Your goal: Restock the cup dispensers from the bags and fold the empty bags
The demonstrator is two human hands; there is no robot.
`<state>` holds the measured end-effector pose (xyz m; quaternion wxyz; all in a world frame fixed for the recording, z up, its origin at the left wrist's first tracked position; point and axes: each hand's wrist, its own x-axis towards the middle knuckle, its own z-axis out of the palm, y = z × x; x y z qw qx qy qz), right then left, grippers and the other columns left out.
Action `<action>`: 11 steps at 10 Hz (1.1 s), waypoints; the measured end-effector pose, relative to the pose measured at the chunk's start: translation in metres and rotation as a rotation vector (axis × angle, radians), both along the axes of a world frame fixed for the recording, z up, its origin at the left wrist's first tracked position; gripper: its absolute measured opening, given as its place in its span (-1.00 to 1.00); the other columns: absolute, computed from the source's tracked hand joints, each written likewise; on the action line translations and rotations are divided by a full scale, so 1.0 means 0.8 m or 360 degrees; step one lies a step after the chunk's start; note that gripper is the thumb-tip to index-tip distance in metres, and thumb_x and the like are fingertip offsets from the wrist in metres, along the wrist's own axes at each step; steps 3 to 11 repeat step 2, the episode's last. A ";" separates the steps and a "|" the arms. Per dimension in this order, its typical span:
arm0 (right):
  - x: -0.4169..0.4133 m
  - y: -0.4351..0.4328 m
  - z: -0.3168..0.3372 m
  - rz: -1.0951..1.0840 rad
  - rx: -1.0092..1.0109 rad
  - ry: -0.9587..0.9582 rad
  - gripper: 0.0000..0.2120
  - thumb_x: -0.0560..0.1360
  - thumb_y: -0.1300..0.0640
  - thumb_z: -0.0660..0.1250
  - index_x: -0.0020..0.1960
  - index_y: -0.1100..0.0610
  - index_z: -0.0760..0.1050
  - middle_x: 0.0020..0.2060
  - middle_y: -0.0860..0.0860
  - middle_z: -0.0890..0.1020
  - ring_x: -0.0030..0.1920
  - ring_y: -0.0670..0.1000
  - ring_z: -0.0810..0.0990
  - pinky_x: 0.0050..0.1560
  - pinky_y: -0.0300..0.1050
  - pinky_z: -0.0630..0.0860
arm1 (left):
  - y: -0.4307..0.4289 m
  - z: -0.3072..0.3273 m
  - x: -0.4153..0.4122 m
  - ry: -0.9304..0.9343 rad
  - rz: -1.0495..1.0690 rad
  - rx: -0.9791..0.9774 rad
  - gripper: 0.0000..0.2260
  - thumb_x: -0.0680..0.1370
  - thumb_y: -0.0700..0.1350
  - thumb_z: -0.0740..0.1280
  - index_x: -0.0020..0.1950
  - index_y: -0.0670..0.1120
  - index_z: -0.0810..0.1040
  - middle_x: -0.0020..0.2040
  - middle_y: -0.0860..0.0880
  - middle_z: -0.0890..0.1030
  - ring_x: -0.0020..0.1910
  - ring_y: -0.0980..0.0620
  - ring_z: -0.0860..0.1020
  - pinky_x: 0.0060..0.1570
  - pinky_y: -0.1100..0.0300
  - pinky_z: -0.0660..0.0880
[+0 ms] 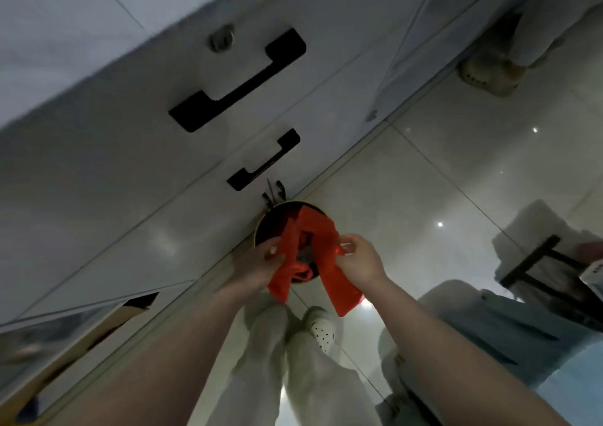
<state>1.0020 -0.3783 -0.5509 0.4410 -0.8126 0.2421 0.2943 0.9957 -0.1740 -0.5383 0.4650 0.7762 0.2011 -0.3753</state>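
While over the round bin [260, 229] — left hand [257, 262], right hand [360, 262], both tight on the red bag [321, 249]; contents unclear.

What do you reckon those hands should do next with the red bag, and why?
Probably bring the left hand and right hand together, folding one hanging strip of the red bag onto the other: each grips a strip, held apart above the round bin.
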 end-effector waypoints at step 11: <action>0.041 0.011 -0.070 0.0091 0.0218 0.0052 -0.58 0.49 0.14 0.36 0.34 0.10 0.44 0.20 0.04 0.56 0.20 0.05 0.53 0.12 -0.20 0.42 | -0.006 -0.063 0.022 0.0146 0.0229 -0.0105 -0.50 0.65 0.08 0.09 0.55 -0.02 0.08 0.48 -0.10 0.29 0.42 -0.12 0.31 0.41 -0.05 0.23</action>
